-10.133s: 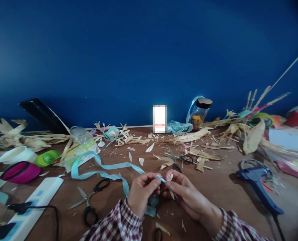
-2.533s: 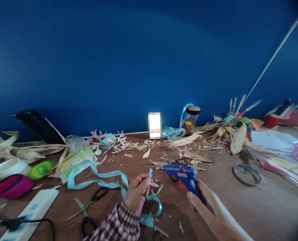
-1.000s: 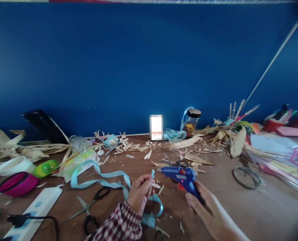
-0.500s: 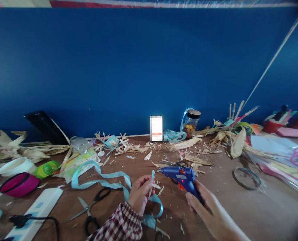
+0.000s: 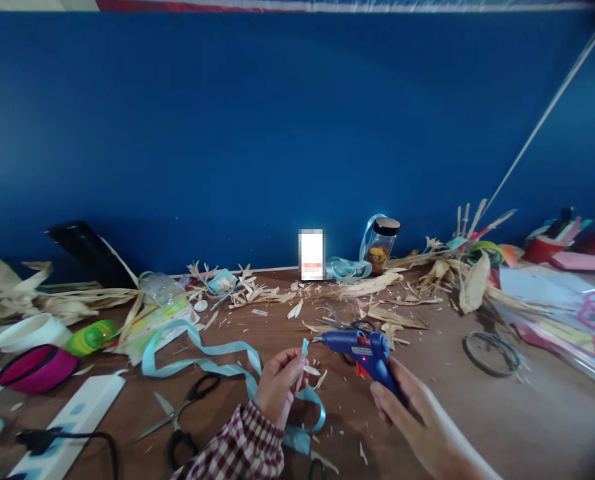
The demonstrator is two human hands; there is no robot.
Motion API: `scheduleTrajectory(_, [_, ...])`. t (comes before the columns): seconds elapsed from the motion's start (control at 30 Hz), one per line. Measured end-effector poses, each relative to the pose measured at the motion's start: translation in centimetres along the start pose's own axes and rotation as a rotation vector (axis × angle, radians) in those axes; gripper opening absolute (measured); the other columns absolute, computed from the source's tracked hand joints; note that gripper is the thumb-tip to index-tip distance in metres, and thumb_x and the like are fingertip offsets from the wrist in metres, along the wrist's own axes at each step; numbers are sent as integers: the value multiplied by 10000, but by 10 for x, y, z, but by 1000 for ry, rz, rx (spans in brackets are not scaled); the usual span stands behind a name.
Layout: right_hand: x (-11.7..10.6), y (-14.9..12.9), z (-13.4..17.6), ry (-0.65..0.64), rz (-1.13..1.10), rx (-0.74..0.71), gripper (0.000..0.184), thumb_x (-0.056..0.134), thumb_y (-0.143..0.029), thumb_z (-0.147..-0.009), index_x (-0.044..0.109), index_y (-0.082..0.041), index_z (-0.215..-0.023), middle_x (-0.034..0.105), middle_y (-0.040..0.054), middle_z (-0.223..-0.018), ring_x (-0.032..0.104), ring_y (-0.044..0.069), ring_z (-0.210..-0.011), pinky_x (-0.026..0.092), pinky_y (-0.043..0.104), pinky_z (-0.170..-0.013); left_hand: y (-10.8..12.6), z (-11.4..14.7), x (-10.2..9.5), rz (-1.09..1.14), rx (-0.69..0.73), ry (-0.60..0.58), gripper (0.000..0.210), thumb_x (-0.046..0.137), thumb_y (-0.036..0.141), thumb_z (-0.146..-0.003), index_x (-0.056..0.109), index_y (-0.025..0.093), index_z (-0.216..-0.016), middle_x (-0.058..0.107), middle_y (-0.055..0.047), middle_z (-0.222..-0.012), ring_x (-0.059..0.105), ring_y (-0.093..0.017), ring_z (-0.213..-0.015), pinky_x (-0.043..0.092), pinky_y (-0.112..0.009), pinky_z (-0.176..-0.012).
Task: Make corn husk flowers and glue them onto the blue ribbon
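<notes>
Brown tabletop below, left hand pinched light-blue ribbon; right hand gripped blue plastic glue gun; gluing appeared unfinished.

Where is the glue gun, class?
In the head view, right of centre, the glue gun is in the right hand, nozzle pointing toward the left hand.

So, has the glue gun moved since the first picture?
Yes: the glue gun, now in the right hand, has moved left relative to the lidded jar.
</notes>
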State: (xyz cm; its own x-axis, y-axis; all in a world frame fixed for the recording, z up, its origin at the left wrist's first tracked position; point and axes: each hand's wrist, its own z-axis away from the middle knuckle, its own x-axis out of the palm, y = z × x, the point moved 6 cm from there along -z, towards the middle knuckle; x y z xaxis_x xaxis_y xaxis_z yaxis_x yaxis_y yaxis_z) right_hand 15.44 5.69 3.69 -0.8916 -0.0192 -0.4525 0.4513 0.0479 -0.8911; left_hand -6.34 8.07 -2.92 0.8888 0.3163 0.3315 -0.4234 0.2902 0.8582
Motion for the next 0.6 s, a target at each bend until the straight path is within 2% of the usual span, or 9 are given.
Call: scheduleTrajectory(0.6, [0,5,2,21,-6,-2,443,523,-530,-784,622,-183,-1042,623,37,-688,582,194,-665,479,263,-588,-1,-1,0,27,-10,8,356,793,368,-514,637,142,-740,623,2,-620,538,-76,-488,450,-199,-499])
